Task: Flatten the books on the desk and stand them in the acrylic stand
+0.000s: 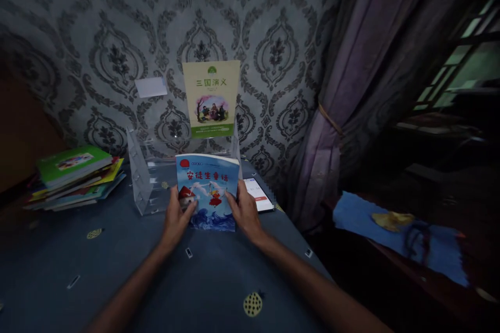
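Note:
Between my two hands a blue paperback book (211, 203) is held upright, its illustrated front cover toward me. My left hand (177, 218) grips its left edge with the thumb on the cover. On the opposite edge my right hand (246, 210) does the same; the fingers behind the book are hidden. Just behind it stands a clear plastic book stand (141, 174), partly covered by the book. A cream and green book (212, 99) stands upright on the upper tier of that stand, at its right side.
A pile of books (74, 171) with a green one on top lies at the left. Right of the stand rests a lit phone (255, 195) on the blue tablecloth (219, 281). Patterned wallpaper backs the table, and a tied purple curtain (324, 145) hangs at the right.

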Available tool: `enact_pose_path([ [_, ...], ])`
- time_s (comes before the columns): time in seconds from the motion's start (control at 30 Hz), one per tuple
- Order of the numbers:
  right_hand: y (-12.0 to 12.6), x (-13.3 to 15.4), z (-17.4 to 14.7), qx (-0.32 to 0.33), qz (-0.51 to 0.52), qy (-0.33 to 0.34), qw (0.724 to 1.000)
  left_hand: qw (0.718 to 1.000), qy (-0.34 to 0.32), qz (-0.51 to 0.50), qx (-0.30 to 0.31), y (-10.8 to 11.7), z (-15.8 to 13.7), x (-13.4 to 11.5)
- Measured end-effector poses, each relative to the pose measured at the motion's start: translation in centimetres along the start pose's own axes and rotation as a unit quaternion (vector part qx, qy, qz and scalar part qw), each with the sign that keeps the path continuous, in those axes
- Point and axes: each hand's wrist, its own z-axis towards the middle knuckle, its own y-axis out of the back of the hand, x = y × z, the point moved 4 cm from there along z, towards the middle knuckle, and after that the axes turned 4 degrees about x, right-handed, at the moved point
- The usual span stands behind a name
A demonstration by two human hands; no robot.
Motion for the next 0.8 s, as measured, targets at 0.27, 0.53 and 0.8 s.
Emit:
enact_pose_path([
  [0.27,-1.0,-1.5,-2.5,0.029,0.015,-0.008,0.999,0.999,-0.015,0.034,-0.011,-0.2,-1.3,1.4],
  [0.53,-1.3,-1.6,-3.2,0.036,-0.024,-0.008,0.999,0.999,0.006,0.043,-0.01,-0.6,-2.0,2.8],
  [0.8,-1.6,-2.0,-3.5,0.014,-0.024,0.014,1.0,0.999,0.019,0.022,-0.032,-0.4,-2.1,2.4],
])
